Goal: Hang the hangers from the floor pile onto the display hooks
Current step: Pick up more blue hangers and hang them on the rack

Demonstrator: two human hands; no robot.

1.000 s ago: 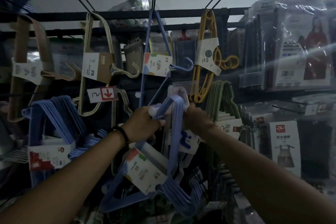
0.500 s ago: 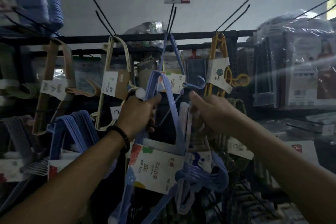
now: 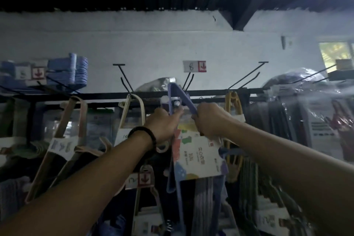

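Observation:
A bundle of blue plastic hangers (image 3: 177, 94) with a colourful paper label (image 3: 195, 157) is raised to the top rail of the display. My left hand (image 3: 162, 126) grips its left side and my right hand (image 3: 207, 120) grips its right side. The bundle's upper corner sits right beside the black double-wire display hook (image 3: 188, 82) under the white tag marked 8 (image 3: 194, 66). Whether the bundle is over the hook wire cannot be told. The floor pile is out of view.
Cream hangers (image 3: 132, 113) hang on the hook to the left and yellow hangers (image 3: 232, 105) on the hook to the right. Pink hangers (image 3: 74, 120) hang further left. Blue hanger stacks (image 3: 76, 71) lie on top at left. Plastic-wrapped packs (image 3: 306, 113) fill the right.
Both hands have lifted the blue hanger bundle from chest height up to the top rail hook. My view has tilted upward, showing the wall and ceiling.

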